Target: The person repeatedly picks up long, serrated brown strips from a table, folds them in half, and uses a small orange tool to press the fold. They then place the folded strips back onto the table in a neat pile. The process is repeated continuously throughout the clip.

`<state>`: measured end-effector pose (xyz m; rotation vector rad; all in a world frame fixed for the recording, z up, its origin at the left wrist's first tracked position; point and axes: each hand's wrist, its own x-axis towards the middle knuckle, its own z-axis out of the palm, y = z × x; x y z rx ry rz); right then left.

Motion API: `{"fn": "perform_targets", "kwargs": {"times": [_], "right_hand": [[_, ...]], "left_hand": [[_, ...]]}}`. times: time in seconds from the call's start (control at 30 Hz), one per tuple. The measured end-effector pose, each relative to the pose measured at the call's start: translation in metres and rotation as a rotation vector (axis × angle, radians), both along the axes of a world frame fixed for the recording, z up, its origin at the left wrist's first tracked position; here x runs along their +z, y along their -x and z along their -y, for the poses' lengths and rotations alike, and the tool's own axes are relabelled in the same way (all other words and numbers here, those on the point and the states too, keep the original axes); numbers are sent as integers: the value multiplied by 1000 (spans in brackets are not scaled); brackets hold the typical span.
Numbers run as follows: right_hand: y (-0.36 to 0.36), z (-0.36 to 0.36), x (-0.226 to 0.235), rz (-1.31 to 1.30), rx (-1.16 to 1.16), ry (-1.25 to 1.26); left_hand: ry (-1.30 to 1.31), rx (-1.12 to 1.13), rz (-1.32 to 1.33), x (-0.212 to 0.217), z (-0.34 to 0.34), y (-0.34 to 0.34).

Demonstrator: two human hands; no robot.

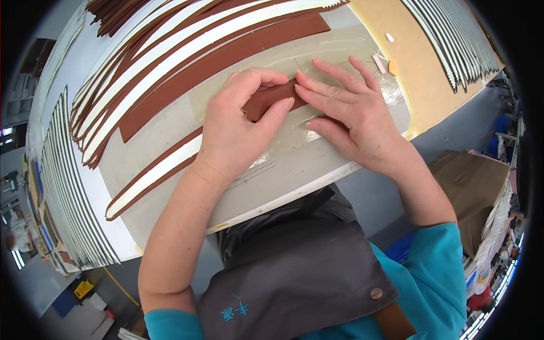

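A brown leather-like strip with a white middle band [170, 164] runs across the grey work board. My left hand [229, 122] is closed round its right part, thumb and forefinger curled over a folded brown section. My right hand [354, 110] lies at the strip's right end with its fingers stretched and spread. Its forefinger tip touches the brown material, and its thumb rests lower, near the board. Part of the strip is hidden under both hands. Just beyond my hands lies a wider, plain brown strip [221, 62].
A heap of brown-and-white strips [130, 73] covers the far left. Rows of dark-edged strips lie at the left [73, 198] and far right [447, 39]. A small pink block [379, 64] and an orange piece [393, 68] sit by the board's right edge. Brown cloth [470, 187] hangs at right.
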<state>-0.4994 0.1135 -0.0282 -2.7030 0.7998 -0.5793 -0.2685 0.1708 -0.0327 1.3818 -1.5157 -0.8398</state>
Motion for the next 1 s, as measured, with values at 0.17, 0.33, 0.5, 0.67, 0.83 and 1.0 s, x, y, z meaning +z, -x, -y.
{"fn": "perform_targets", "kwargs": {"times": [0.17, 0.33, 0.5, 0.67, 0.83, 1.0], "right_hand": [[1, 2, -5, 18, -11, -80], [0, 1, -6, 23, -13, -79], [1, 1, -6, 16, -10, -63], [-2, -1, -5, 62, -20, 15], [-18, -9, 3, -43, 25, 76], [-17, -4, 7, -147, 78, 126]], "left_hand": [[-183, 13, -199, 17, -1, -7], [-137, 41, 8, 17, -21, -15], [11, -3, 303, 5, -28, -17], [175, -27, 490, -1, -29, -17], [261, -5, 779, 3, -35, -11], [195, 1, 940, 10, -51, -14]]}}
